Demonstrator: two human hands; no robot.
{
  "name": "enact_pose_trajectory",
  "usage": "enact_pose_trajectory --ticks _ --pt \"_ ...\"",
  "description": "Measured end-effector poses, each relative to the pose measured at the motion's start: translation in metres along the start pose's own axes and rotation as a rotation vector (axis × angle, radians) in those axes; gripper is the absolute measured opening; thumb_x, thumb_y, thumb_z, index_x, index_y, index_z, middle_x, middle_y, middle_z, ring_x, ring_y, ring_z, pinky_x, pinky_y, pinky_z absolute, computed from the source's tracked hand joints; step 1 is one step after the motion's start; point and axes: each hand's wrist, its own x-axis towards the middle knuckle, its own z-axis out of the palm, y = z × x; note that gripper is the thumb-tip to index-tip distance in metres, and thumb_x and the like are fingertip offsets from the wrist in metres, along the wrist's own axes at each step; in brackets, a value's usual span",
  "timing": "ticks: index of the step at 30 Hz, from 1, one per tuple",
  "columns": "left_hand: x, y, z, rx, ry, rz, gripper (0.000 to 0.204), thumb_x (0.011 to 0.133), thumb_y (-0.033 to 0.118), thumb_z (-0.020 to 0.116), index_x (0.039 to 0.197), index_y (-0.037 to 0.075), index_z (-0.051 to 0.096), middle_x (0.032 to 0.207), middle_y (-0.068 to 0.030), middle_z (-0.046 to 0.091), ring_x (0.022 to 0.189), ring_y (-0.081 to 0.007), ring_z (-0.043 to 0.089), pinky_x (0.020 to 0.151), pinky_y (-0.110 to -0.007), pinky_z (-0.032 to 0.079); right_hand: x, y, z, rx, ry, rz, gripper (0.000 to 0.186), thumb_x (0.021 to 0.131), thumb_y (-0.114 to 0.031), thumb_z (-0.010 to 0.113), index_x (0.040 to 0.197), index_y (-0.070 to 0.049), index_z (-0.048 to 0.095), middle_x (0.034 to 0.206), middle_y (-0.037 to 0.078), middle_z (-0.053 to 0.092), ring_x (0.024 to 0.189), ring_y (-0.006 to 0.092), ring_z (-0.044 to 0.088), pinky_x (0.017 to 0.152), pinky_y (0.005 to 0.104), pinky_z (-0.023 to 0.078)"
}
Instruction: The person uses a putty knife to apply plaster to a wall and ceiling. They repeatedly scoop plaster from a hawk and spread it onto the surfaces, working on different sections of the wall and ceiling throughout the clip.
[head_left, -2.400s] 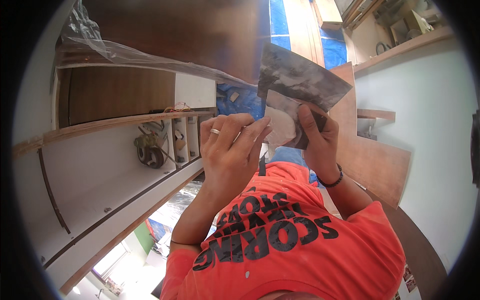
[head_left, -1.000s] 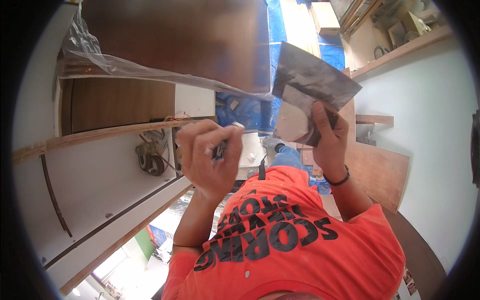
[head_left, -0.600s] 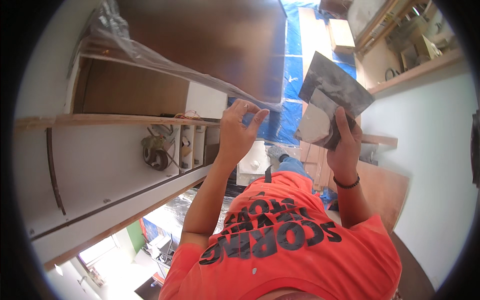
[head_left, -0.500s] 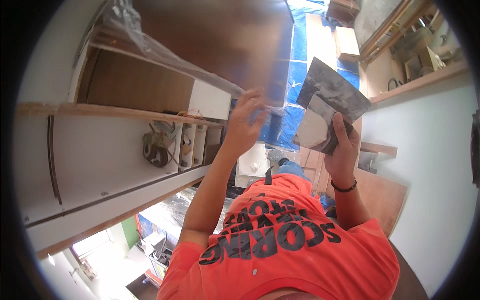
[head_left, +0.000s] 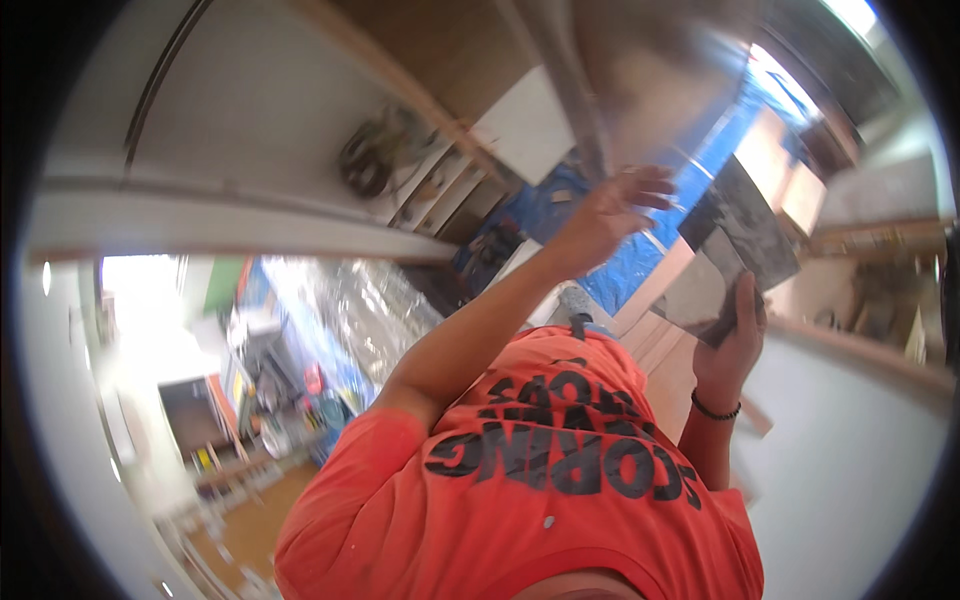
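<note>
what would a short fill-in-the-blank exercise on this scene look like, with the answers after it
1. The right hand grips a dark plate smeared with pale paste, its ___ lying on top.
2. The beaded bracelet is coloured ___.
3. The floor sheeting is coloured ___.

Missing words: thumb; black; blue

A dark, squarish large blade (head_left: 752,218) is tilting toward the lower right, its flat face showing cloudy grey smears. A small blade (head_left: 726,258) is lying against its near edge, overlapping it, and is carrying a broad, pale patch of paste (head_left: 692,288) on its far-left part. The right grip (head_left: 735,335) is holding both aloft, its thumb pressing across the small blade's darker end. Blur is softening the blades' edges.
</note>
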Motion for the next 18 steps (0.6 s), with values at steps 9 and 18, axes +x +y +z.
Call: enact_pose_trajectory --ticks 9,18 --pt "-0.064 0.014 -0.045 -0.365 0.39 0.073 0.034 0.105 0.033 0.059 0.118 0.003 0.067 0.101 -0.003 0.071 0.087 -0.0127 0.068 0.077 -0.031 0.056 0.014 0.028 0.052 -0.793 -0.494 0.014 0.065 0.084 0.004 0.07 0.146 0.005 0.049 0.138 0.02 0.057 0.127 0.029 0.057 0.108 0.0392 0.044" --pt "-0.185 0.006 -0.113 -0.342 1.32 0.239 0.021 0.098 0.024 0.07 0.112 0.009 0.067 0.104 -0.0004 0.07 0.092 -0.0112 0.066 0.083 -0.031 0.053 0.021 0.055 0.121 -0.302 -0.485 0.657 0.046 0.104 -0.006 0.054 0.146 0.009 0.043 0.135 0.016 0.058 0.119 0.0196 0.057 0.099 0.0333 0.049"
